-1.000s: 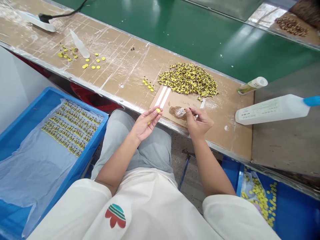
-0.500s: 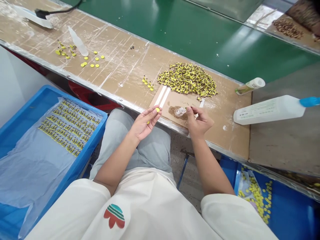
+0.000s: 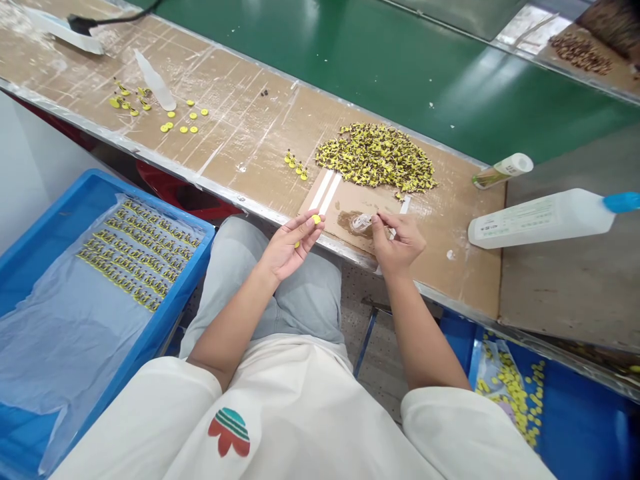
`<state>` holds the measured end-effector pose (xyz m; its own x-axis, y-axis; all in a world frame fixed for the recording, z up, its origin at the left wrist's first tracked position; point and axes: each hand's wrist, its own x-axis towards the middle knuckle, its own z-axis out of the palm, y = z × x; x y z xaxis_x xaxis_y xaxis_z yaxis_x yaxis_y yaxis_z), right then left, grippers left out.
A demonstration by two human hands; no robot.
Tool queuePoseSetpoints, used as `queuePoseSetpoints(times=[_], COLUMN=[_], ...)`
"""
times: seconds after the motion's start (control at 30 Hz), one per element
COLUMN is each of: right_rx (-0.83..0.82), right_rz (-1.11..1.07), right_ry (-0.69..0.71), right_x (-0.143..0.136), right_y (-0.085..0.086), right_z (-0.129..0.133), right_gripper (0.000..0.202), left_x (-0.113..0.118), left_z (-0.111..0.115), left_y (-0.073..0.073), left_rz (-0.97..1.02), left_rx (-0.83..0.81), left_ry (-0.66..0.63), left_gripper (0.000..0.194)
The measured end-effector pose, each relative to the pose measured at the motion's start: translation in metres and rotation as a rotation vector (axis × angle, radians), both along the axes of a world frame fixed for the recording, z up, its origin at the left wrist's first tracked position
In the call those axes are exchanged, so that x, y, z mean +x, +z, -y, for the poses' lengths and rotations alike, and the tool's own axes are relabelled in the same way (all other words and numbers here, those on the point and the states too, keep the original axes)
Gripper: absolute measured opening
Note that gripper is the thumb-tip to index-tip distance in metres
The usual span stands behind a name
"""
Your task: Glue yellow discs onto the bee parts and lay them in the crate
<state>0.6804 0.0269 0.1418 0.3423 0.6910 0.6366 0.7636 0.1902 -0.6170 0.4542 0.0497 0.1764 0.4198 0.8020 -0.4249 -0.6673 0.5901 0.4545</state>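
My left hand [image 3: 295,245] is closed on a yellow disc [image 3: 316,219], pinched between thumb and fingertips, and a second bit of yellow shows lower in the fingers. My right hand [image 3: 399,241] pinches something too small to make out, beside a clear glue-like patch [image 3: 361,223] on the cardboard piece [image 3: 320,200]. Behind both hands lies a large heap of small yellow and dark pieces [image 3: 377,157]. Several small yellow-based figures [image 3: 296,165] stand left of the heap.
A blue tray [image 3: 107,373] at the left holds rows of figures. On the bench lie yellow discs [image 3: 183,129], a white pointed bottle [image 3: 156,83], a small tube [image 3: 503,171] and a large blue-capped bottle [image 3: 543,219]. Another blue tray [image 3: 570,407] with yellow discs sits lower right.
My right hand has shifted very slightly left, its fingertips still at the clear patch. My left hand keeps the yellow disc in nearly the same place.
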Motion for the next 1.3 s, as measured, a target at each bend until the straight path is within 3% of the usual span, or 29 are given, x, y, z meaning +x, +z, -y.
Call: queuePoseSetpoints(times=[0.2, 0.4, 0.5, 0.7, 0.87, 1.07, 1.3], right_rx=[0.025, 0.056, 0.069, 0.063, 0.001, 0.016, -0.012], right_rz=[-0.069, -0.525, -0.653, -0.712, -0.692, -0.708, -0.672], right_ry=[0.02, -0.025, -0.037, 0.057, 0.141, 0.176, 0.164], right_x=[-0.002, -0.012, -0.024, -0.063, -0.086, -0.093, -0.096], right_y=[0.002, 0.012, 0.023, 0.046, 0.049, 0.046, 0.047], right_z=[0.001, 0.001, 0.006, 0.022, 0.025, 0.023, 0.024], right_gripper=[0.02, 0.03, 0.031, 0.024, 0.024, 0.02, 0.022], left_x=[0.0, 0.004, 0.006, 0.01, 0.012, 0.011, 0.011], left_z=[0.001, 0.005, 0.007, 0.012, 0.016, 0.018, 0.019], left_y=[0.002, 0.001, 0.0, 0.004, 0.008, 0.005, 0.009], left_rz=[-0.027, 0.005, -0.006, 0.0, 0.009, 0.016, 0.037], left_rx=[0.014, 0.04, 0.024, 0.028, 0.007, 0.097, 0.006], left_ry=[0.006, -0.017, -0.028, -0.048, -0.056, -0.061, -0.058], left_gripper=[0.019, 0.017, 0.016, 0.018, 0.021, 0.017, 0.019])
